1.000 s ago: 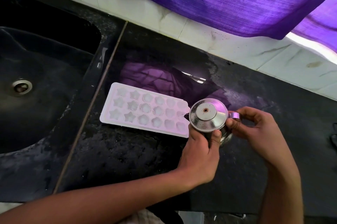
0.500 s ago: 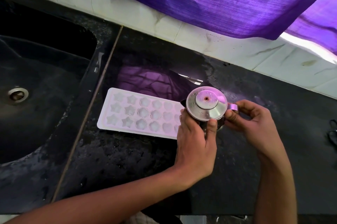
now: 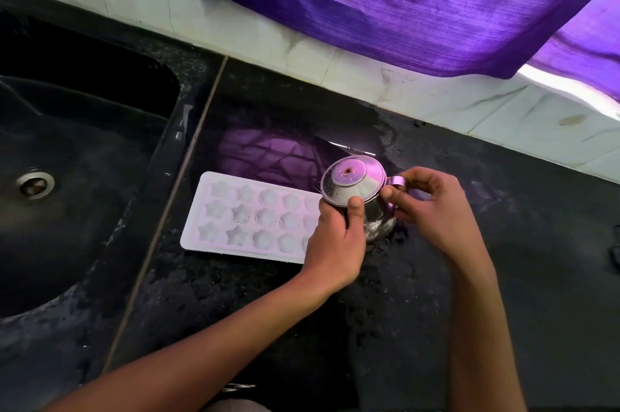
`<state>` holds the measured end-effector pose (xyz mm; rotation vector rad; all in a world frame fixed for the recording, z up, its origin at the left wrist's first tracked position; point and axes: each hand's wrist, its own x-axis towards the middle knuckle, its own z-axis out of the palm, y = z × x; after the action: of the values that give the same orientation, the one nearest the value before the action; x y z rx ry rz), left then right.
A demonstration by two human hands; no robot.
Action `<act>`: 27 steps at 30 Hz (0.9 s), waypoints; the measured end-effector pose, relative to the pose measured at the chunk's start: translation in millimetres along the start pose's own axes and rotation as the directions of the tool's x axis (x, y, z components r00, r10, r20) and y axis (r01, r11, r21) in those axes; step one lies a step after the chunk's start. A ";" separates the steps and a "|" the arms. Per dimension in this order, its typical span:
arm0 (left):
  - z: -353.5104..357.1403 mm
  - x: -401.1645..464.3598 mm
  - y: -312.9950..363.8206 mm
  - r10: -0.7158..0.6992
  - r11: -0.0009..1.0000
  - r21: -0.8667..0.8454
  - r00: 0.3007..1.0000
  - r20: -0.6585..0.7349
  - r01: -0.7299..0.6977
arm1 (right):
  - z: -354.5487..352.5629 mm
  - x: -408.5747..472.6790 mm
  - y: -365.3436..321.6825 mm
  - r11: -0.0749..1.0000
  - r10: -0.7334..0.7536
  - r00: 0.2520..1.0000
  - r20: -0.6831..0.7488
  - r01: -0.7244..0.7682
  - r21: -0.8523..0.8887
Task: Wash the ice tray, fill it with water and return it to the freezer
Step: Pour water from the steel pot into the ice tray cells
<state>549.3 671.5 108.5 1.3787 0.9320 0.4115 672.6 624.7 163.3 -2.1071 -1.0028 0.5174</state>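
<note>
Both hands are on a small steel jug (image 3: 365, 206) with its lid (image 3: 351, 179) on, right at the middle of the black worktop (image 3: 419, 311). The left hand (image 3: 337, 238) wraps the jug's body from the near side, grip clenched round it, thumb up against the rim of the lid. The right hand (image 3: 432, 206) pinches the jug's handle (image 3: 396, 181), fingers curled over the top of it. The jug stands at the right end of the ice tray (image 3: 250, 215), hiding that end. The white ice tray lies flat on the worktop, just right of the dark sink (image 3: 67, 176), star and flower moulds facing up; whether they hold water I cannot tell. Behind, a purple cloth (image 3: 402, 2) hangs over the pale tiled wall (image 3: 436, 99), and its reflection glows on the wet worktop beyond the tray.
</note>
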 end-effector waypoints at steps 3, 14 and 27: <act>-1.9 1.5 -0.2 -0.029 1.000 -0.002 1.000 0.003 0.029 | 2.3 1.3 -1.2 0.999 0.001 1.000 -0.004 -0.001 -0.045; 0.1 1.6 -3.5 -0.061 0.998 -0.011 0.998 0.013 0.061 | 2.6 -0.3 -5.6 0.994 0.015 1.000 0.007 -0.014 -0.112; -0.1 0.3 -2.5 -0.074 0.997 0.014 0.997 0.028 0.074 | 1.1 -2.2 -7.5 0.993 0.017 1.000 0.002 -0.016 -0.115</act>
<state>548.8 671.3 106.0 1.3540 0.9609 0.3300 666.9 626.6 168.4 -2.2181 -1.0398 0.4816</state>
